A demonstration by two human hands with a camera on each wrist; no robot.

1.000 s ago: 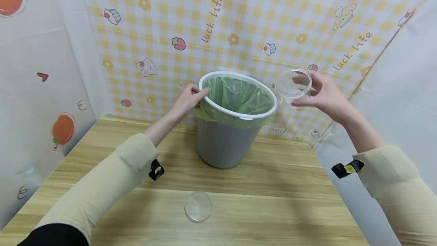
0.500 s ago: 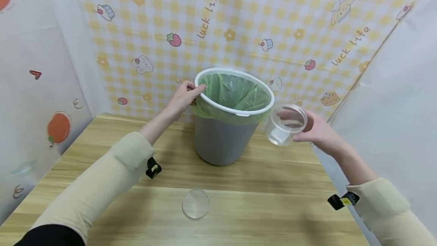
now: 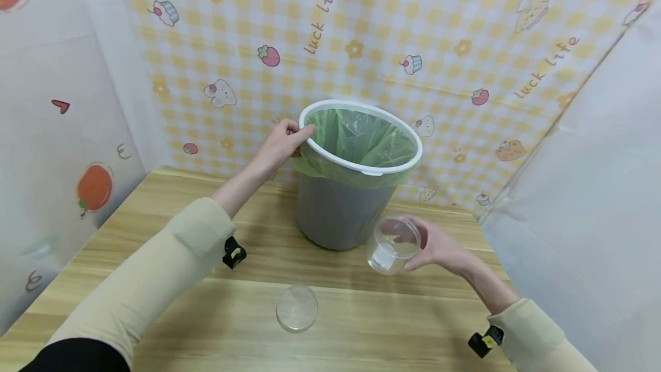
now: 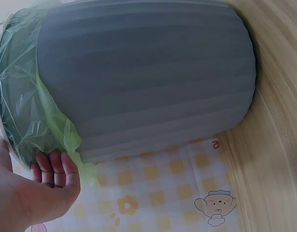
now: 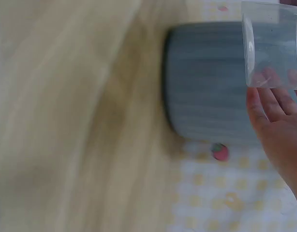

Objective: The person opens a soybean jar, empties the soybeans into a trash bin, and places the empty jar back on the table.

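A grey trash bin (image 3: 341, 211) with a white rim and a green plastic liner (image 3: 356, 157) stands on the wooden table. At the rim's left side, my left hand (image 3: 280, 143) grips the edge, thumb over the top and fingers beneath, on the liner (image 4: 66, 130) in the left wrist view. My right hand (image 3: 440, 248) holds a clear plastic jar (image 3: 383, 258) around its side, low over the table in front of the bin's right side. The jar has no lid on, and a whitish patch shows near its base. In the right wrist view, fingertips show through the jar wall (image 5: 272, 43).
A round clear lid (image 3: 296, 307) lies flat on the table (image 3: 217, 314) near the front. Behind the bin hangs a yellow checked cloth (image 3: 372, 27). White sheets close off the left (image 3: 41, 148) and right sides.
My right hand has brought the jar down and to the left, from beside the bin's rim to low over the table. My left hand keeps its grip on the rim.
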